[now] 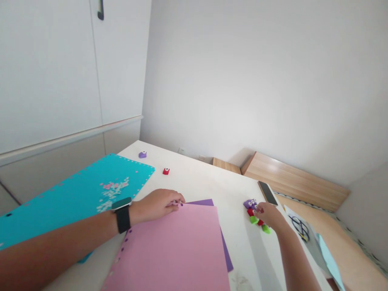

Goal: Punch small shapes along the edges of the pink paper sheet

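The left hand [156, 205] lay with fingers curled on the pink sheet's [166, 250] top edge, while the right hand [269, 215], fingers drawn narrow, touched small colored pieces [251, 212] just right of that sheet on the surface [218, 182].

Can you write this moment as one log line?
left hand: at edge of pink sheet | right hand: touching small colourful pieces | nearby: smartphone
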A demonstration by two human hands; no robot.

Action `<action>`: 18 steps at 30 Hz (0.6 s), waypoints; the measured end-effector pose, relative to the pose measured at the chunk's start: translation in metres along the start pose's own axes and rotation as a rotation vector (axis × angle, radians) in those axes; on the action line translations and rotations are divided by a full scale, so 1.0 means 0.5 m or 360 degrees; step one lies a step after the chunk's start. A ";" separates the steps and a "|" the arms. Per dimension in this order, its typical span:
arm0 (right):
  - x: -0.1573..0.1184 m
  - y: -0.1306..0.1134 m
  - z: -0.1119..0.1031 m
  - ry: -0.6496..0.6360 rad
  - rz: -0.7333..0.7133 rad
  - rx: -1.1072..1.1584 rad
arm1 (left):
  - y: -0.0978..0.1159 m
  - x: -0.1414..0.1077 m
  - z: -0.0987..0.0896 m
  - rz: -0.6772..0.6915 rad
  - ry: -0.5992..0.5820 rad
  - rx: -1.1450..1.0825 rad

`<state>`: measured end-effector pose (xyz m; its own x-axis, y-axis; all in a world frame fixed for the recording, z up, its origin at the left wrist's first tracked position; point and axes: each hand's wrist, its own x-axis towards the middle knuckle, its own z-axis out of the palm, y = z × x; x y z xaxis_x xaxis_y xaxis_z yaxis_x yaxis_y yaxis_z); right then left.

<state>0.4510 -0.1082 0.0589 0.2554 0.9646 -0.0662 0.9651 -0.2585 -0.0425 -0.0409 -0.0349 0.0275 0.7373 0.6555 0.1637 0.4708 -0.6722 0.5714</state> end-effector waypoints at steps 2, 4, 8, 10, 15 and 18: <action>-0.014 0.009 0.010 -0.0068 -0.0021 -0.0026 | -0.003 -0.001 0.002 0.0010 0.0002 -0.0006; -0.023 0.012 0.020 -0.0106 -0.0041 -0.0042 | -0.006 -0.001 0.006 0.0004 0.0017 -0.0021; -0.032 0.019 0.045 -0.0119 -0.0136 -0.0041 | -0.011 0.000 0.014 -0.0045 0.0057 -0.0102; -0.037 0.026 0.055 -0.0137 -0.0187 -0.0023 | -0.010 0.000 0.017 -0.0081 0.0068 -0.0135; -0.045 -0.005 0.044 0.0039 -0.0161 0.0131 | -0.008 0.000 0.024 -0.0154 0.0076 -0.0213; -0.051 -0.101 0.007 0.0113 -0.0314 0.0419 | -0.010 0.000 0.030 -0.0191 0.0099 -0.0225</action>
<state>0.3955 -0.1199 0.0594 0.0778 0.9962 0.0383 0.9505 -0.0626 -0.3043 -0.0358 -0.0364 0.0126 0.6462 0.7512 0.1345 0.4778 -0.5357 0.6962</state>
